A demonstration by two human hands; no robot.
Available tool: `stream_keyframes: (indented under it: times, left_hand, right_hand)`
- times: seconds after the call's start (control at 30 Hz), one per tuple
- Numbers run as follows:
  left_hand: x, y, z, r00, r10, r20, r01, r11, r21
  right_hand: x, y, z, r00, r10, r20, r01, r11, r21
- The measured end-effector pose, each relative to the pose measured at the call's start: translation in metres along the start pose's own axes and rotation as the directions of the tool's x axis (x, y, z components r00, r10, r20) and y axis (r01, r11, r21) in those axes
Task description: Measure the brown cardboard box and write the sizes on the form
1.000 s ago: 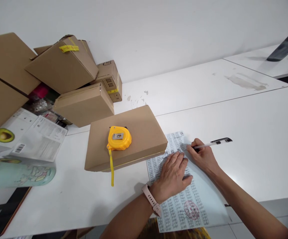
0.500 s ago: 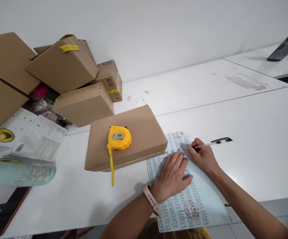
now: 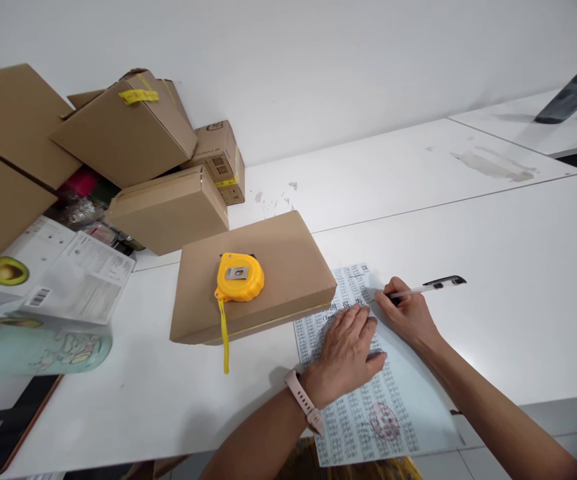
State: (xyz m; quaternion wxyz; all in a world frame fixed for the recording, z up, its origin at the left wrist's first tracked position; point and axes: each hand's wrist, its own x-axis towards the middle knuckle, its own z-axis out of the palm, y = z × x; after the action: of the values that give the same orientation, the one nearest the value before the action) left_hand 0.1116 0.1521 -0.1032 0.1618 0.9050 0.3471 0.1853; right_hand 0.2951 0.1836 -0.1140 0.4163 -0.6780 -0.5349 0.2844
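Crowded on the white table (image 3: 468,253), a cardboard box (image 3: 286,260) and an overhanging printed sheet (image 3: 356,423) could spoil a pen stroke.
The box's near corner meets the sheet's edge in view, though whether it rests on the paper is hard to tell; a nudge there might skew the page. The sheet lies under both hands, its lower end past the table edge, where a brushing forearm could crease it. The left hand (image 3: 346,353) lies flat, thumb apart, and lifting it might free the paper to slide; the right hand (image 3: 411,320) pinches a clear-barrelled pen (image 3: 443,283). The yellow tape measure (image 3: 239,277) could slide off if its dangling strap were snagged.
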Motion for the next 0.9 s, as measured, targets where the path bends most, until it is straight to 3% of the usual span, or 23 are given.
stream_keyframes:
  times: [0.6,0.73,0.83,0.9]
  left_hand:
    - [-0.0003,0.0005,-0.0021,1.0,-0.002,0.008,0.002,1.0,-0.004]
    - [-0.0006,-0.0019,-0.0013,1.0,-0.003,-0.004,0.003,0.999,-0.038]
    - [0.0013,-0.001,0.0004,1.0,-0.021,0.004,0.021,0.998,-0.067]
    - [0.0016,0.0047,-0.0032,0.999,-0.039,0.01,0.04,0.995,-0.087]
  right_hand:
    - [-0.0016,0.001,0.0,1.0,0.001,-0.012,-0.001,1.0,0.029]
    - [-0.0004,-0.0001,0.0,0.996,-0.018,-0.091,0.022,0.999,0.045]
    - [0.0011,-0.0004,-0.0022,0.979,-0.1,-0.178,0.096,0.995,-0.03]
    - [0.0024,0.0018,-0.0031,0.966,-0.217,-0.143,0.194,0.968,-0.158]
